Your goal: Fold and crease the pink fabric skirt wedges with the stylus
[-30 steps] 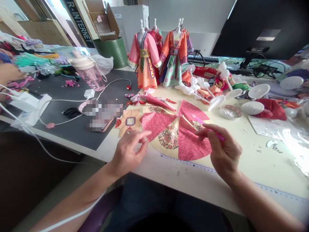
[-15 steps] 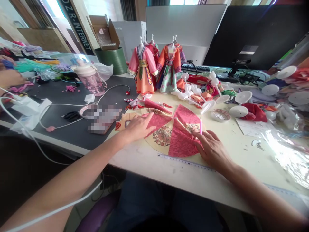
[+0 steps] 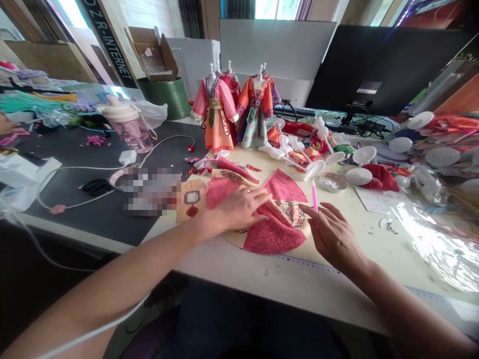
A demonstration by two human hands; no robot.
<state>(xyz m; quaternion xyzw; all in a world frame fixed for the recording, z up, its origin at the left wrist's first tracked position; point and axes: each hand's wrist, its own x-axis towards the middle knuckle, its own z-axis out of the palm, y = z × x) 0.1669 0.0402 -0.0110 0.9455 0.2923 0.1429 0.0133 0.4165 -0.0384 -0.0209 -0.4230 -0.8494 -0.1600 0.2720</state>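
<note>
A round cloth piece lies on the pale table, with pink-red patterned panels (image 3: 275, 238) and cream floral panels (image 3: 293, 213). My left hand (image 3: 241, 207) rests palm down across its middle, fingers spread, covering part of it. At the cloth's right edge is my right hand (image 3: 335, 234), with a slim pink pen-like tool (image 3: 315, 195) held between thumb and fingers, its pale end pointing up and away. The index fingertip reaches the floral panel. A clear ruler (image 3: 310, 263) lies along the cloth's near edge. Left of the cloth is a tan piece (image 3: 192, 197) with a framed motif.
Dressed doll forms (image 3: 218, 112) stand behind the cloth. White doll stands (image 3: 314, 169) and fabric scraps lie to the right, near a tape roll (image 3: 334, 182). A pink bottle (image 3: 129, 124), cables and black-handled scissors (image 3: 96, 187) are on the dark table. Another person's hand (image 3: 6, 123) shows far left.
My left hand has moved right, from the cloth's left part onto its middle. The floral panel by my right hand lies more open. The pink tool stays with my right hand. The view has shifted slightly.
</note>
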